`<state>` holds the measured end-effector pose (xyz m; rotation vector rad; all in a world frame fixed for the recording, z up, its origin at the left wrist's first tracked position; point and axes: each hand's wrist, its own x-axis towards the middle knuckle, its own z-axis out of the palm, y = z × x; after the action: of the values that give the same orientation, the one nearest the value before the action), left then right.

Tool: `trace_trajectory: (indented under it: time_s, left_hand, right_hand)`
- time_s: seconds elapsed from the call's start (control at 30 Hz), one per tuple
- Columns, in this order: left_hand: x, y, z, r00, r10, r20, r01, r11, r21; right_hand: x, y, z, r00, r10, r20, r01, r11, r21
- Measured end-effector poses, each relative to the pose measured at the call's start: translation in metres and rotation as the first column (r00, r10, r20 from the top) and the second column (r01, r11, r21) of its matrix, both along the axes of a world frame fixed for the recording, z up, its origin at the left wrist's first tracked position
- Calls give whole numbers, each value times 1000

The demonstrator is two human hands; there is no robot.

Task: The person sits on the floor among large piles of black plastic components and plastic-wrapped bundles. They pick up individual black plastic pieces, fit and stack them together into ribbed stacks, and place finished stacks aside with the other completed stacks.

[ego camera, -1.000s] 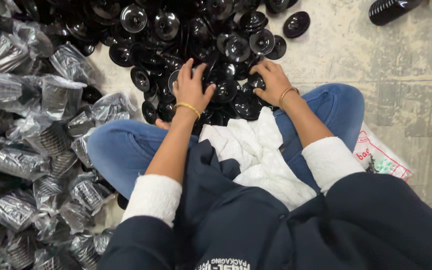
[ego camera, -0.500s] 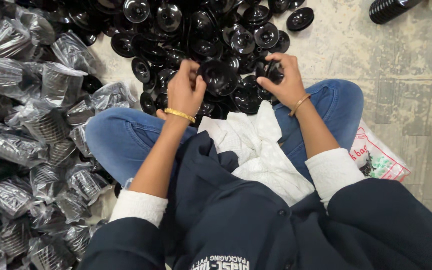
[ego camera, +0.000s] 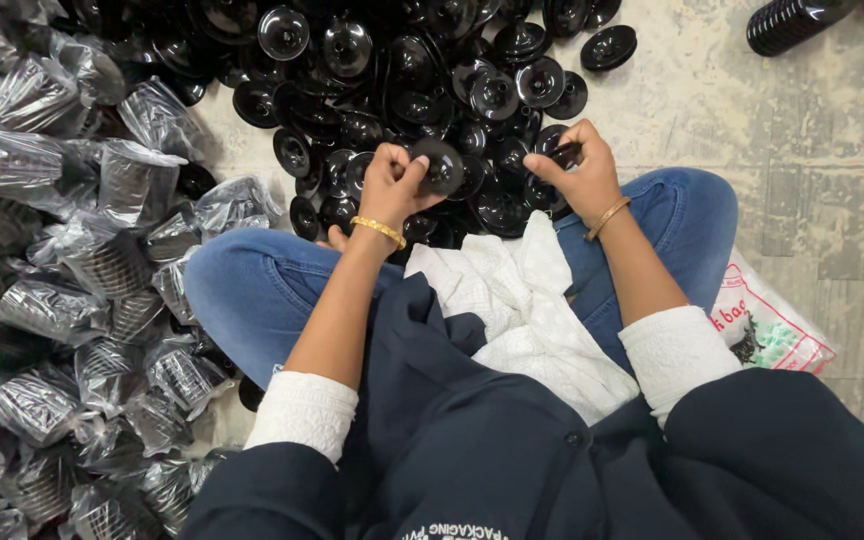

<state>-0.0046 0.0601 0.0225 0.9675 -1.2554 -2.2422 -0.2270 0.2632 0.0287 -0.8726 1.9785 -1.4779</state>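
I sit cross-legged on the floor in blue jeans. My left hand [ego camera: 389,187], with a gold bangle on the wrist, pinches a round black plastic lid [ego camera: 441,165] held just above my knee. My right hand [ego camera: 580,172], also wearing a bangle, grips another black lid [ego camera: 564,154] by its edge. Both hands hover at the near edge of a big heap of loose black lids [ego camera: 392,70] spread on the floor in front of me. A white cloth [ego camera: 522,300] lies across my lap.
Many clear plastic bags of stacked black lids [ego camera: 62,260] are piled along my left. A stacked black column [ego camera: 797,22] lies at the top right on the grey floor. A printed plastic bag [ego camera: 767,325] sits by my right knee.
Both hands were pressed down in the lid heap; they have since lifted, each with a lid, and drawn back toward my lap.
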Motion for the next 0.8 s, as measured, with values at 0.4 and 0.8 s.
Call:
trace_trajectory:
  time_s: [0.4,0.8]
  left_hand:
    - [-3,-1,12,996,-68,-64,71,997,38]
    - [-4,-8,13,999,21,28,-20,998,-58]
  right_hand:
    - [7,0,-14,939,-75,335,67,997,33]
    - [7,-6,0,853,-74,517,106,994,-33]
